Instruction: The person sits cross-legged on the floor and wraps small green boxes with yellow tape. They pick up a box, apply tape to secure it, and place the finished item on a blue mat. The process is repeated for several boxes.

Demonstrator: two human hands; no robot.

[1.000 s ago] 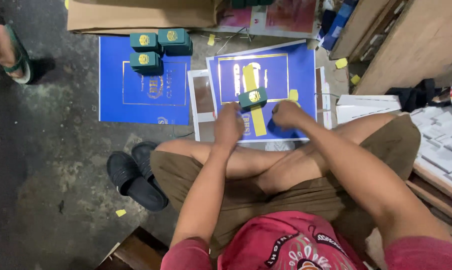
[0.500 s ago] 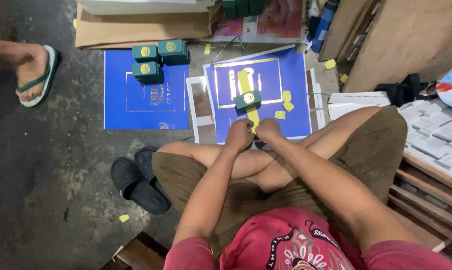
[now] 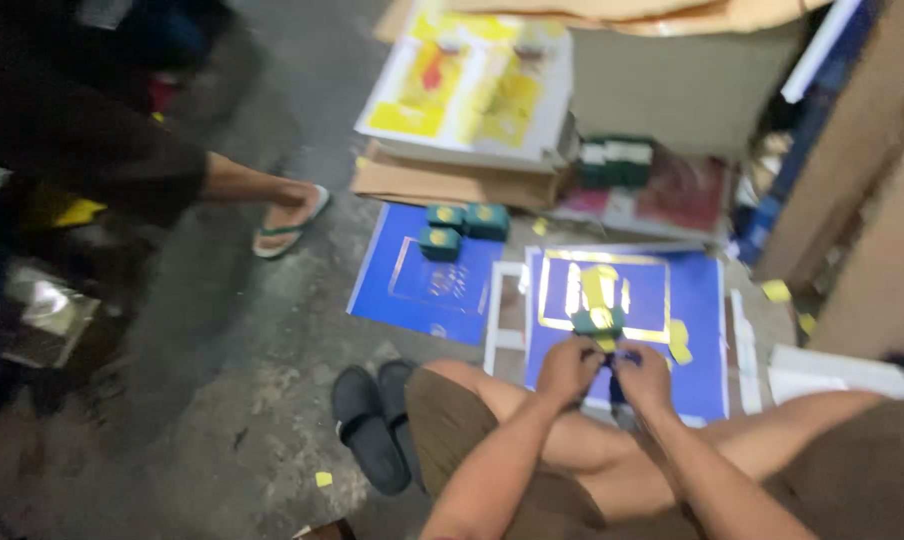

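your left hand [image 3: 566,368] and right hand [image 3: 644,377] sit pressed close together at the near edge of the blue printed sheet [image 3: 697,330], fingertips pinching something small and dark between them; motion blur hides what, possibly a scrap of the sheet or backing. just past your knuckles, at 12 o'clock, a small green box [image 3: 598,321] with a yellow round mark stands on the sheet, touching or nearly touching your fingers.

handling, as a judgement: the box looks like light folded card, stiff at the corners, easily crushed on the faces, so grip it by opposite edges. the sheet is thin and floppy; lift it by two corners.

at 10 o'clock three more green boxes [image 3: 462,226] cluster on a second blue sheet [image 3: 412,300]; closed, contents not visible. at 12 o'clock, far, a cardboard stack [image 3: 452,180] carries yellow prints [image 3: 472,90]. black slippers [image 3: 372,425] lie at 9 o'clock; another person's sandalled foot [image 3: 290,218] beyond.
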